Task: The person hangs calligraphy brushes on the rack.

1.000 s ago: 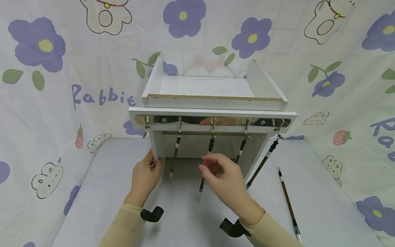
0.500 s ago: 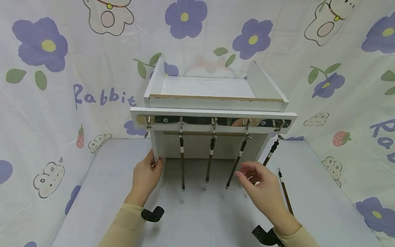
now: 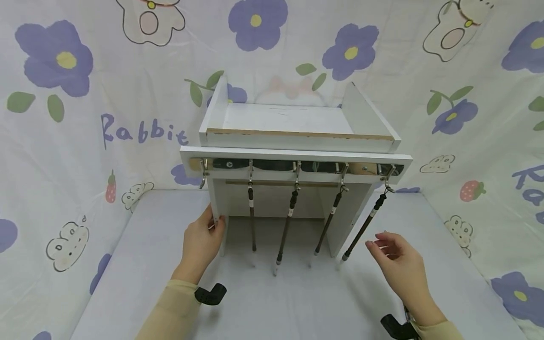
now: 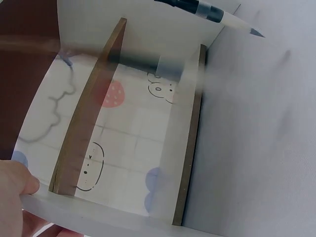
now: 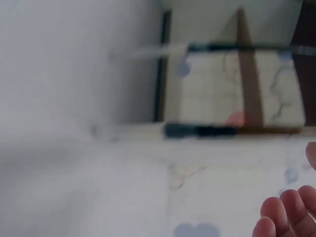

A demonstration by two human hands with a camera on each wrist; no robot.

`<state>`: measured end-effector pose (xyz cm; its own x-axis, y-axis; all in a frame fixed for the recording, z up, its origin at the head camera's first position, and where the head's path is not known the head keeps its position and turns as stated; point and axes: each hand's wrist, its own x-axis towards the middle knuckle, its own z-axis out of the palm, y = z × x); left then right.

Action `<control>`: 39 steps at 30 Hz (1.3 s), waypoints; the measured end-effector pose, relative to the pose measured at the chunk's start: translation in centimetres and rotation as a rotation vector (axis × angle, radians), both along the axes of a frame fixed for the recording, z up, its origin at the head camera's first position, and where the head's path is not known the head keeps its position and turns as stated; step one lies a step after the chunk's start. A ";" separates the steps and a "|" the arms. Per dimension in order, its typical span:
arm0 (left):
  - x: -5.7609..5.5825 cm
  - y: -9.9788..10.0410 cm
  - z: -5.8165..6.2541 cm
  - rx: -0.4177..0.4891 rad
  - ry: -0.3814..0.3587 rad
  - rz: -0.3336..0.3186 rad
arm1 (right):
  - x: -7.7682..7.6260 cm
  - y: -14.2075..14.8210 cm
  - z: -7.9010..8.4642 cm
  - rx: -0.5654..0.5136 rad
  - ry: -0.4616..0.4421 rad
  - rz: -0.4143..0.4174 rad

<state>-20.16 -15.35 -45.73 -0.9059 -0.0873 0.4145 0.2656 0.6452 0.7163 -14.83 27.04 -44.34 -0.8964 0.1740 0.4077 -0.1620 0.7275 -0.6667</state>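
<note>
My left hand (image 3: 201, 241) grips the left side panel of a white hook shelf (image 3: 293, 154), thumb in front. In the left wrist view that thumb (image 4: 22, 177) presses on the panel's edge. Several dark-handled writing brushes hang tip-down from the metal hooks, among them a left one (image 3: 252, 217), a middle one (image 3: 286, 226) and a rightmost one (image 3: 366, 226). My right hand (image 3: 401, 271), fingers loosely bent and holding nothing, is right of the rightmost brush. It hides most of another brush lying on the table. Hanging brushes look blurred in the right wrist view.
The leftmost hook (image 3: 203, 174) carries no brush. The shelf stands on a white table (image 3: 153, 222) against a flower-printed cloth (image 3: 140, 85). An open-topped tray part (image 3: 284, 120) forms the shelf's upper side.
My right hand has moved right, from the middle brush past the rightmost one, to over the brush on the table. The hanging brushes swing. My left hand keeps its hold.
</note>
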 end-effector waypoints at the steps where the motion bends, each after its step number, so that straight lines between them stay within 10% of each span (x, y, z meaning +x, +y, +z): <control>1: 0.0 0.0 0.0 0.000 0.001 0.000 | -0.1 0.5 -0.4 0.007 -0.010 -0.014; 24: 0.0 0.0 -0.1 -0.012 0.009 -0.006 | -2.1 6.7 -4.9 0.034 -0.268 -0.208; 39: 0.2 0.1 0.0 -0.009 -0.002 0.004 | -2.2 8.0 -6.6 0.036 -0.395 -0.193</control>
<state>-19.97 -15.30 -45.74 -0.9065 -0.0874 0.4131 0.2612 0.6527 0.7112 -17.04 35.04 -50.98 -0.9370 0.3457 0.0493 0.2414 0.7432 -0.6241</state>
